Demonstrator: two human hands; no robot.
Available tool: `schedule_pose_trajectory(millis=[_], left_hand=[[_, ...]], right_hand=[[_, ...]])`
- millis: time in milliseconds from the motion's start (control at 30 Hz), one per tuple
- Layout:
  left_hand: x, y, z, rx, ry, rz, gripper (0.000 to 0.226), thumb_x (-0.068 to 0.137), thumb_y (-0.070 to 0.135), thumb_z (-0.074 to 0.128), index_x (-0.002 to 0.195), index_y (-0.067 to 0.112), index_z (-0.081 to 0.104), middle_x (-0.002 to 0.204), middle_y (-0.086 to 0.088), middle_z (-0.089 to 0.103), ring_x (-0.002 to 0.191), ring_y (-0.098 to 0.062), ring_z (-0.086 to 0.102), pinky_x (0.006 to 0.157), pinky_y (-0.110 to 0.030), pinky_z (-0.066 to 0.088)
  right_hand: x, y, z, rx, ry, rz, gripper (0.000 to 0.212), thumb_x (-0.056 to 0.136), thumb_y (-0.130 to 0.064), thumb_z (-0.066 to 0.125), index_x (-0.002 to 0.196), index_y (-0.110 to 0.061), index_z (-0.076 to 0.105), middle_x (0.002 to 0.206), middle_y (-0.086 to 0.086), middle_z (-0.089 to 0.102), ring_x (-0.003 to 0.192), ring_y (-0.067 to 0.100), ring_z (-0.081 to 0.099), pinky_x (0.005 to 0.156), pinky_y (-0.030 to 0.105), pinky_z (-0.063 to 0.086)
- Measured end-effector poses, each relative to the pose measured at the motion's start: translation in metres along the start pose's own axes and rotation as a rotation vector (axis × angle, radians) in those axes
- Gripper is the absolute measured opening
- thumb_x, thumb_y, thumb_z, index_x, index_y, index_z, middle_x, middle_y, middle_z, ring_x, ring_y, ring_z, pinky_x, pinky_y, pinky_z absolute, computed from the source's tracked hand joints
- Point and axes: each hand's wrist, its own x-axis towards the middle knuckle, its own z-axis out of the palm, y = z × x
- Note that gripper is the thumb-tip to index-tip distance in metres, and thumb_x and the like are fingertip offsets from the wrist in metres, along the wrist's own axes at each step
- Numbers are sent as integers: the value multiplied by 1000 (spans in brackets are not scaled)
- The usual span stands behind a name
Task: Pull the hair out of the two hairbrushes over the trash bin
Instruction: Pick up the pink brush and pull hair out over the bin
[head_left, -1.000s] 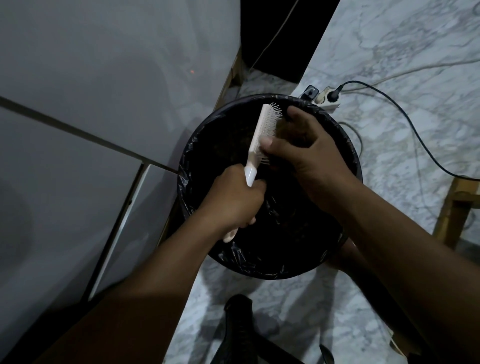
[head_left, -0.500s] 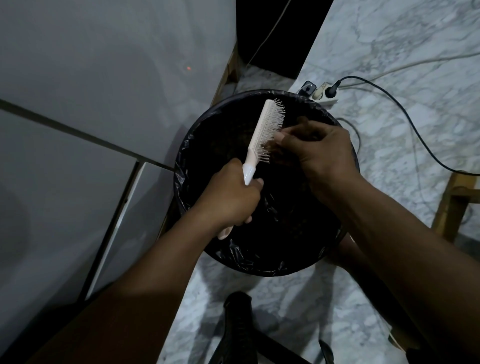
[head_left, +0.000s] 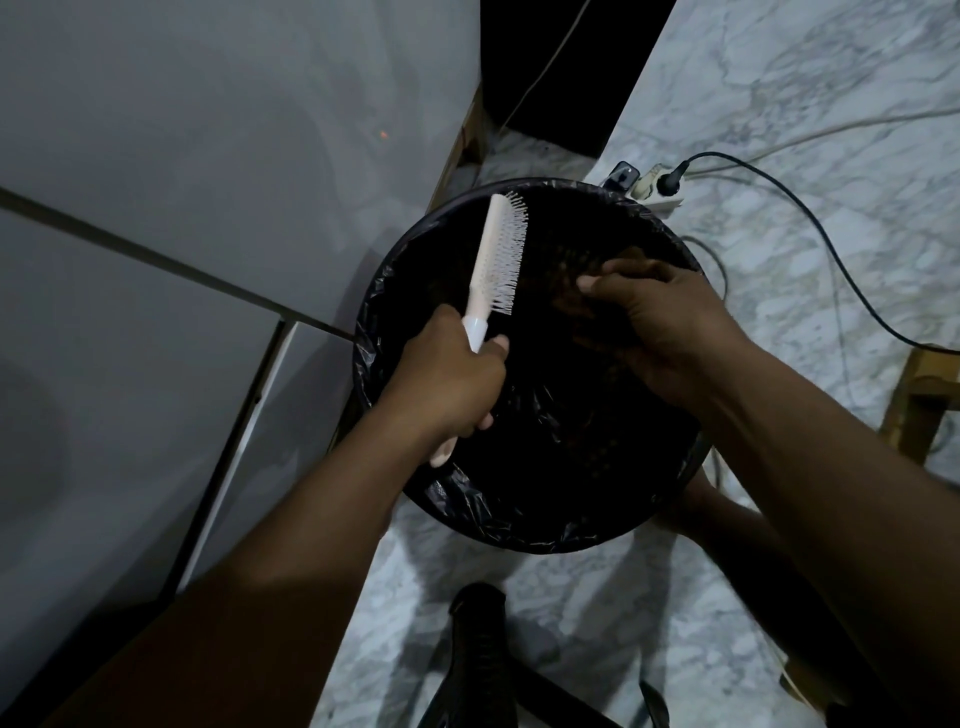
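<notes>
A white hairbrush (head_left: 497, 255) with pale bristles points up and away over the left side of a round trash bin (head_left: 524, 538) lined with a black bag. My left hand (head_left: 448, 385) grips its handle. My right hand (head_left: 661, 323) hovers over the middle of the bin, a short way right of the brush and apart from it. Its fingers are pinched around a dark brownish tuft of hair (head_left: 574, 306), which is hard to make out against the black liner. I see only this one brush.
A grey cabinet front (head_left: 208, 156) stands close on the left of the bin. A power strip (head_left: 657, 189) and a black cable (head_left: 831, 244) lie on the marble floor behind. A wooden leg (head_left: 919, 400) is at right, a dark object (head_left: 478, 639) below.
My right hand has come off the bristles and moved right, over the middle of the bin. The brush has tilted a little to the left in my left hand.
</notes>
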Motion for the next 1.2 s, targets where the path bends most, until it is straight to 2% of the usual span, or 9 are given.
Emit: schedule_pose_trajectory(millis=[100, 233, 333, 433, 567, 700, 900, 1067, 1200], left_hand=[[-1, 1, 0, 7, -17, -17, 26, 102, 35, 54, 118, 15, 49, 73, -2, 60, 28, 2, 52, 30, -14, 38], [-2, 3, -1, 2, -51, -12, 19, 102, 32, 52, 113, 16, 51, 67, -2, 60, 30, -1, 53, 33, -16, 40], [-1, 3, 0, -34, -84, -13, 14, 101, 29, 52, 104, 16, 53, 64, -3, 59, 34, -8, 55, 39, -24, 42], [-2, 4, 2, -119, -169, -47, 11, 102, 26, 52, 96, 16, 51, 65, -4, 54, 34, -12, 50, 38, -23, 37], [-6, 8, 4, -284, -391, -98, 17, 105, 19, 50, 88, 14, 50, 54, 1, 44, 29, -11, 42, 34, -17, 29], [-7, 9, 2, -332, -464, -115, 16, 105, 17, 49, 89, 14, 49, 53, 0, 42, 30, -12, 40, 34, -17, 28], [-6, 9, 2, -364, -475, -96, 10, 103, 17, 50, 97, 18, 58, 55, 0, 41, 30, -10, 39, 34, -18, 28], [-6, 10, -1, -343, -478, -107, 15, 103, 17, 51, 90, 19, 56, 56, 0, 40, 29, -8, 35, 36, -16, 25], [-4, 9, -4, -364, -491, -143, 16, 103, 18, 50, 87, 17, 51, 55, 0, 40, 30, -8, 36, 35, -16, 25]], right_hand=[[3, 6, 1, -165, -31, 43, 18, 83, -8, 75, 100, -6, 70, 99, 14, 76, 87, 28, 75, 81, 46, 61], [1, 5, 1, -252, 16, 29, 23, 84, -17, 76, 103, -4, 75, 92, 14, 77, 75, 25, 74, 66, 32, 62], [1, 5, 1, -219, 46, 3, 23, 86, -20, 74, 103, -5, 75, 90, 15, 77, 80, 28, 76, 62, 32, 63], [1, 4, 4, -136, -33, -28, 20, 87, -31, 73, 95, -13, 75, 78, -3, 79, 73, 14, 77, 57, 25, 58], [2, 7, 12, -57, -222, 13, 25, 90, -40, 66, 104, -20, 71, 104, -3, 75, 100, 15, 68, 89, 34, 48], [2, 10, 13, 21, -249, -25, 25, 90, -35, 68, 97, -11, 72, 86, 4, 77, 75, 18, 72, 78, 33, 57], [-1, 10, 12, 57, -229, -114, 33, 99, -35, 56, 94, -7, 72, 82, 8, 78, 71, 18, 74, 61, 31, 59], [2, 12, 16, 85, -115, -19, 40, 102, -45, 46, 94, -13, 70, 87, 5, 78, 80, 23, 75, 75, 44, 61], [6, 8, 11, 89, -171, -42, 40, 95, -49, 57, 115, -16, 65, 96, -1, 74, 84, 17, 72, 73, 36, 58]])
